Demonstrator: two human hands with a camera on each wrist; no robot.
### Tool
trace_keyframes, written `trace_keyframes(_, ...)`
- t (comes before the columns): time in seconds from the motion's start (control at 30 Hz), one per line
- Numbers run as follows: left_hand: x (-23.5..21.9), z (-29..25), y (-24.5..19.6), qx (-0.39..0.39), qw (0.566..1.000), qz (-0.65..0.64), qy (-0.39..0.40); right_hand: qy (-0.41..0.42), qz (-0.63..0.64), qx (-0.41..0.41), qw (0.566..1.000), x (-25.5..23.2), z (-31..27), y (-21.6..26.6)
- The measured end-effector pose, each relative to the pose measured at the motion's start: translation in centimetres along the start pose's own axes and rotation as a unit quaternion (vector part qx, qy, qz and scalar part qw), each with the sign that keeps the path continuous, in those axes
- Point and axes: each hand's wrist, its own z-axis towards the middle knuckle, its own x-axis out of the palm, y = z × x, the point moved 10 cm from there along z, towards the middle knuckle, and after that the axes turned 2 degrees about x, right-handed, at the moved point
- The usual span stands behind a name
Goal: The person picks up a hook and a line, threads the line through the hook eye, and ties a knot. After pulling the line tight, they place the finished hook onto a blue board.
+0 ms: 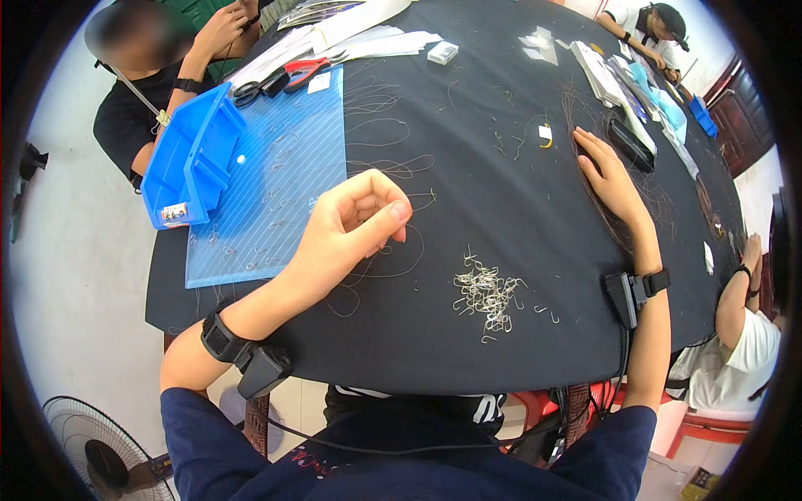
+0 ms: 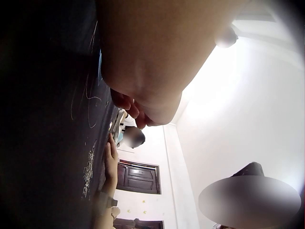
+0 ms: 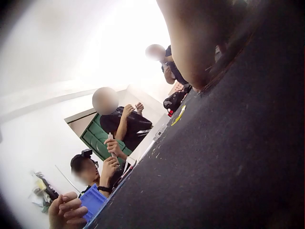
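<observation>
My left hand (image 1: 359,219) is raised over the near part of the table, thumb against the curled fingers, pinching a thin fishing line (image 1: 422,195) with a small greenish tip. Loops of the line hang below the hand. In the left wrist view the curled fingers (image 2: 127,106) show beneath the palm. To the right, my right hand (image 1: 616,185) rests with extended fingers on a bundle of long brown line (image 1: 595,200) on the black cloth. Between the hands, nearer me, lies a heap of small metal fish hooks (image 1: 489,294), a few of them loose beside it.
A blue striped folder (image 1: 292,167) with hooks and line lies left, a blue bin (image 1: 219,146) on its edge. Behind are red-handled pliers (image 1: 305,73), papers (image 1: 376,42) and a small clear box (image 1: 443,53). A black case (image 1: 631,144) lies beyond my right hand. Other people sit around.
</observation>
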Motion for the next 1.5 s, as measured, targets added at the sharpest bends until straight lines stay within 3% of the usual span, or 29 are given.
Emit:
trace_keyframes(0.23,0.0,0.0,0.0,0.001,1.000,0.001,0.002,0.002,0.005,0.012,1.000,0.0,0.0,-0.2)
trace_keyframes(0.43,0.0,0.0,0.0,0.002,1.000,-0.006,0.001,-0.044,0.032,0.001,0.999,-0.6,0.0,-0.4)
trace_keyframes(0.83,0.0,-0.1,0.0,-0.003,1.000,0.000,0.002,0.021,0.001,0.021,1.000,0.0,0.2,0.2)
trace_keyframes(1.23,-0.2,0.0,-0.1,0.005,0.999,0.028,-0.029,-0.013,0.081,0.014,0.997,-1.1,0.5,0.6)
trace_keyframes(1.33,-0.1,0.0,-0.1,0.006,0.999,0.025,-0.028,-0.017,-0.011,-0.008,1.000,-0.8,-0.1,2.0)
trace_keyframes(1.5,-0.1,0.0,-0.2,0.006,0.999,0.023,-0.026,-0.039,0.021,-0.023,0.999,-0.8,0.3,0.9)
